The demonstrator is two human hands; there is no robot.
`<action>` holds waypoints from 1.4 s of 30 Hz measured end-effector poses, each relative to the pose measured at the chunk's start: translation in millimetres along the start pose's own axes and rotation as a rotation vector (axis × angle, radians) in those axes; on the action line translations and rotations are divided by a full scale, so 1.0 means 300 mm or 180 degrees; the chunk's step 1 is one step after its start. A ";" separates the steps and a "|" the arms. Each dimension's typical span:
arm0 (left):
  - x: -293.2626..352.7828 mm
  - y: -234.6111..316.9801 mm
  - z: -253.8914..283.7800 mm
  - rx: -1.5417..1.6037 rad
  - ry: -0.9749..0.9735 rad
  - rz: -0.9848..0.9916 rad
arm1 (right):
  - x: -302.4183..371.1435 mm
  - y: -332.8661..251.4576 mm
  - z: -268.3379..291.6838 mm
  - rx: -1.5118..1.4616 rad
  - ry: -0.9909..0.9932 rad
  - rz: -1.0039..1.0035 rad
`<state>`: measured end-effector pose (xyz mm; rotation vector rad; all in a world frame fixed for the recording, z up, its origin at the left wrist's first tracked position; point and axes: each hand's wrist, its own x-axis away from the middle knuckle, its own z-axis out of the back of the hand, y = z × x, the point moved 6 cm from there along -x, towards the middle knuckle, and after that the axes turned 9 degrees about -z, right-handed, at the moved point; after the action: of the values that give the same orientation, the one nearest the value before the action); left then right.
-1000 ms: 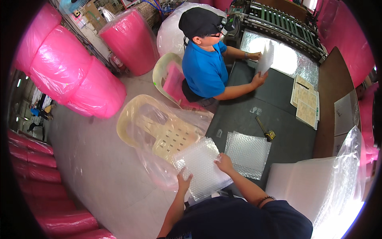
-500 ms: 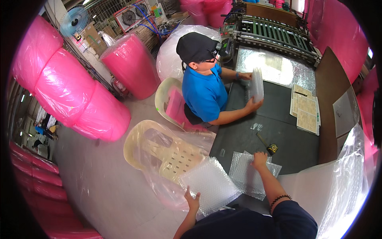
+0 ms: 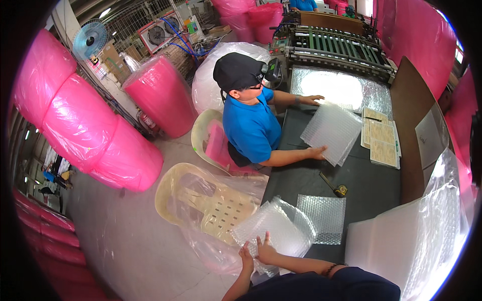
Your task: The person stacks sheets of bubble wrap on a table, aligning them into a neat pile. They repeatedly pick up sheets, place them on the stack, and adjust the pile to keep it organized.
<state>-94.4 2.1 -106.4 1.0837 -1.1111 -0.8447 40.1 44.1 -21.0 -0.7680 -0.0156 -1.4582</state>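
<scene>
A loose stack of clear bubble wrap sheets (image 3: 281,228) rests across the plastic-draped chair and the table's near left corner, its right side curling up. My left hand (image 3: 246,258) grips the stack's near left edge. Beside it, my right hand (image 3: 266,249) holds the same sheets by the near edge, its fingers stretched over the top; their undersides are hidden. Flat on the dark table lies another bubble wrap sheet (image 3: 321,219), right of the stack.
Across the table (image 3: 286,175), a person in blue (image 3: 251,120) holds bubble wrap sheets (image 3: 332,131) in both hands. A tape measure (image 3: 340,190) and printed cards (image 3: 384,143) lie there. A large wrapped roll (image 3: 391,236) stands at right. Beige chair (image 3: 221,208) at left.
My right hand has left the sheets on the table and joined my left at the stack, which now has a curled sheet. The co-worker's sheets have tilted flatter and come nearer.
</scene>
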 end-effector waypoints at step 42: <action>-0.050 0.429 -0.304 -0.0632 -0.2495 -0.1182 | 0.511 0.144 0.483 0.0349 0.1942 0.0344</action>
<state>-9.0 74.0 6.0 0.8070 -1.4349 -1.7309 165.4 -25.1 139.7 -0.2096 0.4013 -1.5223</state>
